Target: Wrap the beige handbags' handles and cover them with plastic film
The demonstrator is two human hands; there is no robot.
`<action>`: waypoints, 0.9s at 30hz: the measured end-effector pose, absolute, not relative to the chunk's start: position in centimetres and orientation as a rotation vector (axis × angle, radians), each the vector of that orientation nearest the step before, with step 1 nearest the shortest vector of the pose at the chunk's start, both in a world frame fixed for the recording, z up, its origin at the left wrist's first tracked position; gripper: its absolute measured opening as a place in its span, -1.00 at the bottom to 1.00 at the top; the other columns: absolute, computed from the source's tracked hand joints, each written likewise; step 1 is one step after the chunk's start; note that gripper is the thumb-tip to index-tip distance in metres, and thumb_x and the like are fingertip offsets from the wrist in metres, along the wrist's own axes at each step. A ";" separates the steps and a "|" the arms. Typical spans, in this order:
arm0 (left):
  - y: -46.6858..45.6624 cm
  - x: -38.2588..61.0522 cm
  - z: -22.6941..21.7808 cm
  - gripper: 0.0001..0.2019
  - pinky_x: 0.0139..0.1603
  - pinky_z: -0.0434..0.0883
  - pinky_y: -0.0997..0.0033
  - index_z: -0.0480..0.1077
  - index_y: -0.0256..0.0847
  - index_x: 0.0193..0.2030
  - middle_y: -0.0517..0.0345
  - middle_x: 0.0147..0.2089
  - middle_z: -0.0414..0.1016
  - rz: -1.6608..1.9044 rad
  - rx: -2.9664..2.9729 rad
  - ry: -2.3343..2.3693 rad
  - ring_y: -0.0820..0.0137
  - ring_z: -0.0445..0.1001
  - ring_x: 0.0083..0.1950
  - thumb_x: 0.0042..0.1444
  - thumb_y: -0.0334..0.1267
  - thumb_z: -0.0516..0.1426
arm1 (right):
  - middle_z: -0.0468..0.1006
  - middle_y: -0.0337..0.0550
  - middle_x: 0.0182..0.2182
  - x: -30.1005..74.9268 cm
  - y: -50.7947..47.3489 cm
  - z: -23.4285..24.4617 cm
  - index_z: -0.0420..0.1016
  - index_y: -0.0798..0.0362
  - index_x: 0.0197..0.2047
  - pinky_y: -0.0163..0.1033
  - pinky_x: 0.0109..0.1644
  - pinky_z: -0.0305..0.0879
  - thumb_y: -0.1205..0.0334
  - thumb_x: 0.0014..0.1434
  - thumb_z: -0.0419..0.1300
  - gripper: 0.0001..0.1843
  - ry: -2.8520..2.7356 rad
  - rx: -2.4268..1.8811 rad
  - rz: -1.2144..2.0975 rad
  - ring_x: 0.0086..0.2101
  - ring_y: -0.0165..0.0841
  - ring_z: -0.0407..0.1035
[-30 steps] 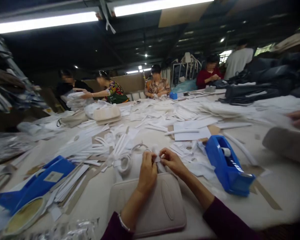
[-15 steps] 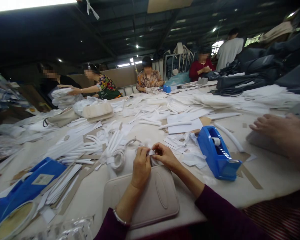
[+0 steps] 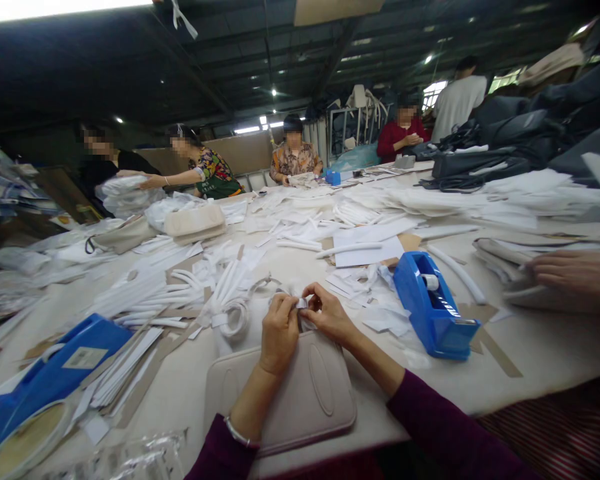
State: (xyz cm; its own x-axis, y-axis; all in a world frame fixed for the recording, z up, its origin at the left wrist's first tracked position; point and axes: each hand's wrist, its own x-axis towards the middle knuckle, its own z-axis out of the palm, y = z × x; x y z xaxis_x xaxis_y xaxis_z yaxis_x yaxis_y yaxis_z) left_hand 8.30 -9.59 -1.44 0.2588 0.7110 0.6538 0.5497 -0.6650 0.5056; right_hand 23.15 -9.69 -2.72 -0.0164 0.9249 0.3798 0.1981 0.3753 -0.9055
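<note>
A pale beige-pink bag lies flat on the table in front of me, an oval outline stitched or pressed on its face. Above its far edge, my left hand and my right hand meet, fingertips pinched. Between them is a small white strip, apparently wrapped round a strap or handle at the bag's top; the fingers partly hide it. My left forearm crosses over the bag. Just left of the hands sits a coiled white strap.
A blue tape dispenser stands to the right, another blue dispenser at left beside a round tape roll. White tubes and paper strips litter the table. A co-worker's hand rests on a beige piece at right.
My hands stay pinched at nearly the same spot, with only slight finger movement. At right, the co-worker's hand has shifted right and lower, and more of the beige piece shows.
</note>
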 end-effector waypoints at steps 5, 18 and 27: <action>-9.5 8.4 -1.2 -0.81 -0.09 0.38 0.37 0.37 -0.17 -0.19 0.12 -0.20 0.37 1.336 2.352 1.188 0.36 0.41 -0.15 0.19 -0.49 0.00 | 0.29 -0.28 -0.33 22.8 -9.8 -2.6 0.31 0.01 -0.33 -0.28 -0.30 0.22 0.38 -0.04 0.25 -0.79 -1.488 -1.108 0.606 -0.44 -0.45 0.22; -9.4 7.8 -1.0 -0.70 -0.11 0.39 0.34 0.32 -0.18 -0.14 0.10 -0.15 0.33 1.250 2.243 1.126 0.32 0.38 -0.10 0.03 -0.58 0.01 | 0.52 -0.19 -0.37 23.8 -9.3 -1.4 0.49 0.13 -0.27 -0.30 -0.32 0.19 0.22 -0.19 0.34 -0.65 -1.219 -0.986 1.386 -0.36 -0.37 0.34; -9.3 7.5 -0.8 -0.77 -0.18 0.38 0.36 0.29 -0.18 -0.21 0.13 -0.20 0.30 1.278 2.163 1.116 0.34 0.36 -0.17 0.04 -0.56 0.00 | 0.57 -0.21 -0.32 22.9 -8.7 -2.3 0.52 0.10 -0.22 -0.24 -0.12 0.28 0.31 -0.24 0.36 -0.59 -1.238 -0.980 1.268 -0.29 -0.33 0.40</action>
State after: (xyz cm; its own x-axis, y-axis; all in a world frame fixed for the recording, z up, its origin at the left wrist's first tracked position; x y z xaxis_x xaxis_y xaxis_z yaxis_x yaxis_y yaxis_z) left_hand 7.51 -9.31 -0.79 0.2672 0.7926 0.5481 0.4367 -0.6066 0.6643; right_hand 22.86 -8.72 -2.33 -0.1021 0.9883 0.1135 -0.1371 0.0990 -0.9856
